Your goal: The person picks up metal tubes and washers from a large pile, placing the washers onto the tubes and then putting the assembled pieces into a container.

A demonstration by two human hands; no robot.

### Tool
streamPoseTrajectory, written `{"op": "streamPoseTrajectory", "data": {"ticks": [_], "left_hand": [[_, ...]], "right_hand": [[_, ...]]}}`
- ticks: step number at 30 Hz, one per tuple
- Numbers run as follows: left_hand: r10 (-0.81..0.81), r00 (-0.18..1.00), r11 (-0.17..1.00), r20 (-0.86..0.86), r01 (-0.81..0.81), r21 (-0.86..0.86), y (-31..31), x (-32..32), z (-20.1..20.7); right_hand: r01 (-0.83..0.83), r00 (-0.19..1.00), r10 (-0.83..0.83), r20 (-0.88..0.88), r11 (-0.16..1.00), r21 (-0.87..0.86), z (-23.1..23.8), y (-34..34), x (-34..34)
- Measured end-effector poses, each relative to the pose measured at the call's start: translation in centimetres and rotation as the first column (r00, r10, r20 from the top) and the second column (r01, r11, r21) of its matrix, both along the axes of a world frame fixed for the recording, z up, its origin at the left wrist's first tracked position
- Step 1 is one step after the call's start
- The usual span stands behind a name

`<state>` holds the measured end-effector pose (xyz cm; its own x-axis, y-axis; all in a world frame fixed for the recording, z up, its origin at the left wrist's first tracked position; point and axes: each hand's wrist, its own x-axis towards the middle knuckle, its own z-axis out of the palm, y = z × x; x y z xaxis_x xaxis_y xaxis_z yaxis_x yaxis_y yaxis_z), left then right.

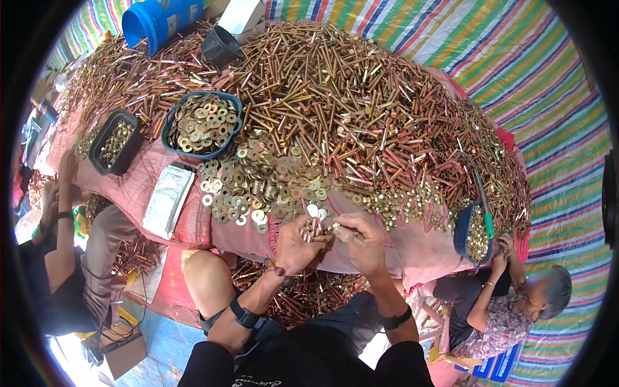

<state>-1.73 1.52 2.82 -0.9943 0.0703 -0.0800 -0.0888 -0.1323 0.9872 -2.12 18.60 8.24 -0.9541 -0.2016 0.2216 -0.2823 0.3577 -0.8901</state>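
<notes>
My left hand (293,246) is closed around a few copper-coloured bolts (314,229) whose ends stick out between thumb and fingers. Right beside it, my right hand (362,242) has its thumb and fingertips pinched together close to the bolt ends. Whatever sits in that pinch is too small to make out. Just beyond both hands spreads a heap of brassy flat washers (258,180). Small gold-coloured nuts (403,205) lie loose to the right of the washers. Behind them rises a large pile of long bolts (361,97).
A blue basin (169,143) full of washers stands left, near a dark tub (106,169) of nuts and a silver-white packet (169,201). At right are another nut tub (459,240) and a green-handled tool (488,222). Co-workers sit at left and right (500,316). A blue bucket (138,29) lies far left.
</notes>
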Motion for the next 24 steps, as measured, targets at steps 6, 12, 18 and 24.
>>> {"op": "streamPoseTrajectory", "data": {"ticks": [6,12,18,24], "left_hand": [[0.002,1.0,1.0,0.005,-0.002,-0.004,0.0,0.0,0.3],[0.004,1.0,1.0,-0.008,-0.004,-0.012,0.0,0.0,0.2],[-0.004,1.0,1.0,0.021,0.004,-0.001,-0.1,0.1,0.5],[-0.009,1.0,0.999,0.002,0.009,0.036,0.0,0.1,0.4]], "right_hand": [[0.086,0.991,-0.059,0.123,0.97,-0.226,-0.8,-0.5,0.4],[0.075,0.983,0.01,0.182,0.888,-0.454,-1.8,-0.5,0.5],[0.151,0.985,-0.121,0.125,0.951,-0.268,-1.3,-0.8,0.6],[0.038,0.967,0.028,-0.254,0.968,0.25,1.5,-1.0,0.1]]}}
